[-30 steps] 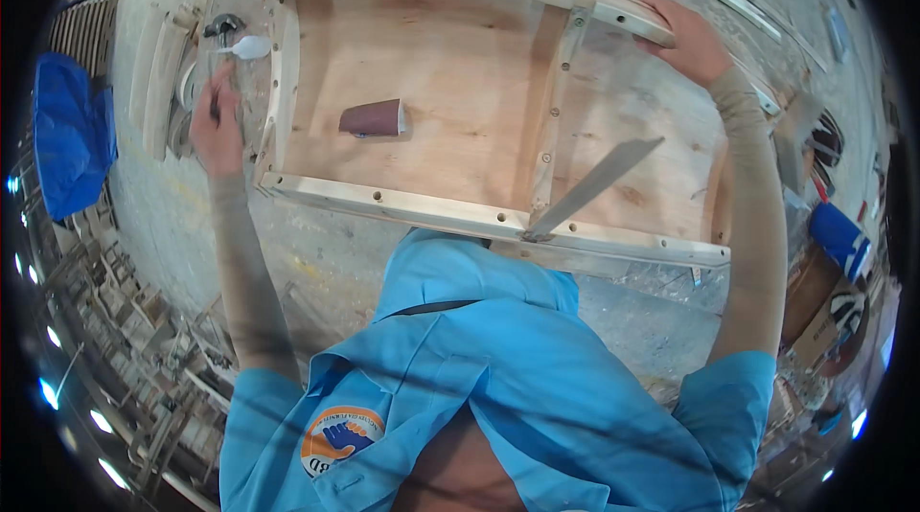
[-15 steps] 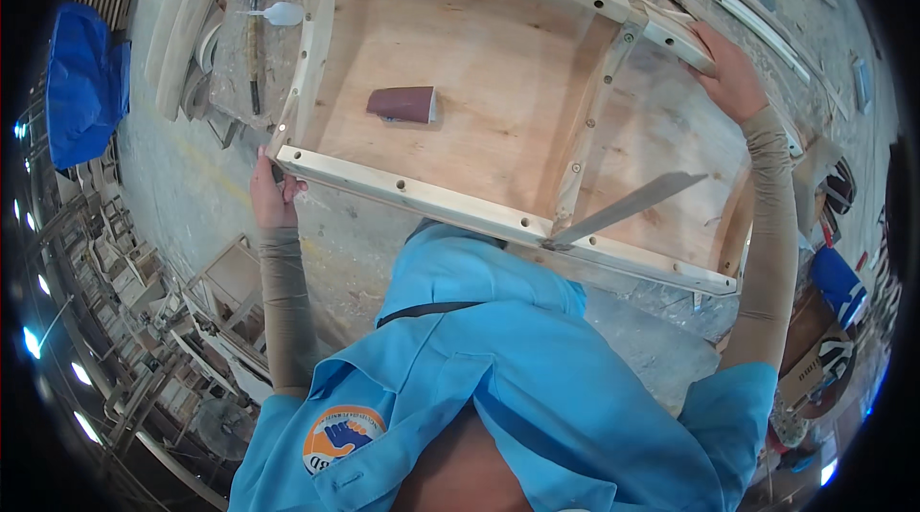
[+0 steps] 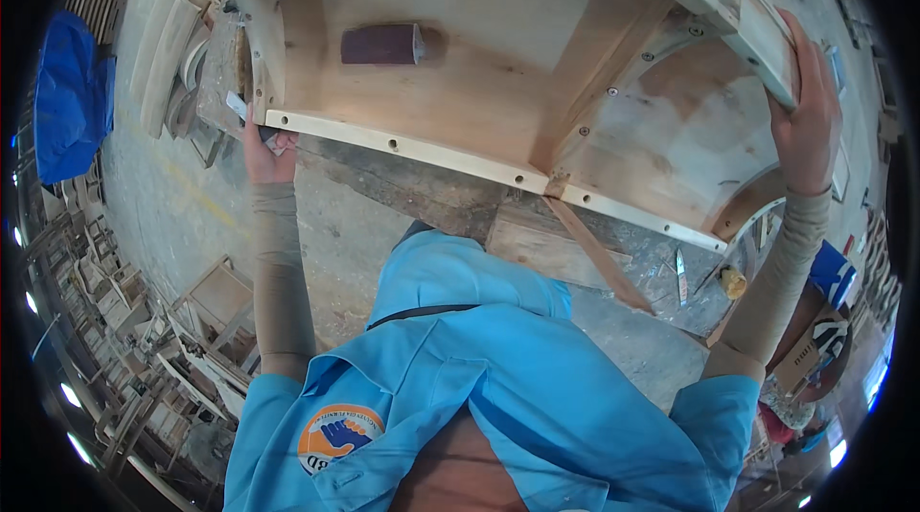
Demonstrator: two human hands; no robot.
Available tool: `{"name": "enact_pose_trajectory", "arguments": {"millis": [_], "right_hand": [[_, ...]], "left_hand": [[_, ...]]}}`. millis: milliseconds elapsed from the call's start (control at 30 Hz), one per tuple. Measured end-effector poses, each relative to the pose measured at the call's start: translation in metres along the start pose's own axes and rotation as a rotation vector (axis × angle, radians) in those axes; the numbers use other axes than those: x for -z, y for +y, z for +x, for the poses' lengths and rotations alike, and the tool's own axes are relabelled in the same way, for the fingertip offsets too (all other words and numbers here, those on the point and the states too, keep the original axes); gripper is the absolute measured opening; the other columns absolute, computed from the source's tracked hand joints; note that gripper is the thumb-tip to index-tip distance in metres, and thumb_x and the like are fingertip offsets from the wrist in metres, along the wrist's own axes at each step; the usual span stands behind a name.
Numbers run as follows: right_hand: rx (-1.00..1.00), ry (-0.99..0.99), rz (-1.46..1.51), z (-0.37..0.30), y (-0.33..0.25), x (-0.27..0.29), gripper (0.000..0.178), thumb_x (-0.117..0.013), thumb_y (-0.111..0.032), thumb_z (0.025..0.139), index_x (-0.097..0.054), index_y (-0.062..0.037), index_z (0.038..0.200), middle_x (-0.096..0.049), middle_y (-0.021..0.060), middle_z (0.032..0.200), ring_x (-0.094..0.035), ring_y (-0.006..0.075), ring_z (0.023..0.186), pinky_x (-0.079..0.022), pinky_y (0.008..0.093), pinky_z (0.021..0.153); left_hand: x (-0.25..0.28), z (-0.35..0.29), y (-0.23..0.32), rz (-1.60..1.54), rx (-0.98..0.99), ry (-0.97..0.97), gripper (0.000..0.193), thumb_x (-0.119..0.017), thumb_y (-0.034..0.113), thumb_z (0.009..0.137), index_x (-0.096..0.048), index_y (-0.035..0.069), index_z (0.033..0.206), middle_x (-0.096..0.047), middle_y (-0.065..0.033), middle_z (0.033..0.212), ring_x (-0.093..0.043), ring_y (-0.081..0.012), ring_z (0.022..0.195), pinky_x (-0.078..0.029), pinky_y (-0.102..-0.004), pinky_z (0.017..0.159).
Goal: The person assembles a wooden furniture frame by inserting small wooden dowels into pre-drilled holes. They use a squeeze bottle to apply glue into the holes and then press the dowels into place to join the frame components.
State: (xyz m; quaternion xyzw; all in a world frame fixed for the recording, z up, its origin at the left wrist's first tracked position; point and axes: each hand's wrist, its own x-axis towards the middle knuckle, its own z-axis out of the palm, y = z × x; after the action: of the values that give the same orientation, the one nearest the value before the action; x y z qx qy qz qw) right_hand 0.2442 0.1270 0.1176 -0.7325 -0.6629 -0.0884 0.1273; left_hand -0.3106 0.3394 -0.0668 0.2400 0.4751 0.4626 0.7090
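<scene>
Both my hands hold a wooden frame [image 3: 393, 143] with a plywood panel [image 3: 460, 62] set in it, raised and tilted. The fingers of my left hand [image 3: 268, 156] close on its near left corner. My right hand [image 3: 807, 119] grips the thick rail at the right, thumb on the inner side and fingers over the outer side. A maroon sandpaper-like roll or block [image 3: 381, 44] lies on the panel. Just below the near rail, a thin brown strip [image 3: 599, 258] slants down to the right; where it is attached cannot be told. The frame's far edge is cut off by the view.
Below the frame are a board [image 3: 546, 249], a thin knife-like tool [image 3: 681, 277] and a small yellowish object [image 3: 733, 282]. A partly hidden hammer [image 3: 241, 62] lies left, near curved wood pieces [image 3: 163, 62] and a blue sheet [image 3: 72, 95]. A cardboard box [image 3: 800, 359] stands right.
The frame has been lifted and tilted, its far side now closer to view. Both hands moved with it, the right one outward. The floor beneath shows more, and the roll shifted slightly left and up.
</scene>
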Motion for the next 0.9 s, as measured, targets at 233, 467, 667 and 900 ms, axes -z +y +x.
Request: {"name": "enact_pose_trajectory", "arguments": {"millis": [233, 467, 667, 900], "right_hand": [[-0.077, 0.137, -0.081, -0.039, -0.033, 0.009, 0.072, -0.067, 0.011, 0.061, -0.057, -0.0089, 0.129, -0.063, 0.0144, 0.106, -0.061, 0.0331, 0.096, -0.049, 0.0376, 0.086], [-0.111, 0.196, -0.138, -0.059, -0.055, 0.010, 0.075, -0.063, 0.014, 0.055, -0.060, -0.0069, 0.126, -0.064, 0.0133, 0.105, -0.062, 0.0307, 0.096, -0.049, 0.0364, 0.087], [-0.133, 0.197, -0.155, -0.053, -0.067, 0.012, 0.075, -0.057, 0.016, 0.055, -0.061, -0.0075, 0.126, -0.064, 0.0120, 0.105, -0.062, 0.0309, 0.095, -0.048, 0.0367, 0.089], [-0.064, 0.228, -0.164, -0.064, -0.056, 0.005, 0.075, -0.058, 0.008, 0.056, -0.059, -0.0085, 0.129, -0.065, 0.0101, 0.110, -0.061, 0.0314, 0.096, -0.045, 0.0399, 0.089]], "left_hand": [[-0.012, 0.002, -0.021, -0.076, 0.024, 0.182, 0.025, -0.058, 0.033, 0.096, -0.060, 0.013, 0.110, -0.063, 0.0020, 0.094, -0.047, -0.0072, 0.063, -0.039, -0.0219, 0.057], [-0.003, 0.002, -0.036, 0.089, 0.019, 0.181, 0.030, -0.056, 0.035, 0.098, -0.061, 0.010, 0.115, -0.061, 0.0027, 0.093, -0.047, -0.0052, 0.065, -0.036, -0.0214, 0.055], [0.005, -0.021, -0.003, 0.851, -0.260, 0.159, 0.038, -0.049, 0.035, 0.101, -0.065, 0.008, 0.123, -0.059, 0.0000, 0.083, -0.047, -0.0053, 0.065, -0.042, -0.0252, 0.060], [0.022, -0.017, -0.014, 1.372, -0.579, 0.220, 0.032, -0.062, 0.025, 0.093, -0.064, 0.007, 0.120, -0.065, -0.0112, 0.093, -0.061, -0.0197, 0.080, -0.049, -0.0334, 0.075]]}}
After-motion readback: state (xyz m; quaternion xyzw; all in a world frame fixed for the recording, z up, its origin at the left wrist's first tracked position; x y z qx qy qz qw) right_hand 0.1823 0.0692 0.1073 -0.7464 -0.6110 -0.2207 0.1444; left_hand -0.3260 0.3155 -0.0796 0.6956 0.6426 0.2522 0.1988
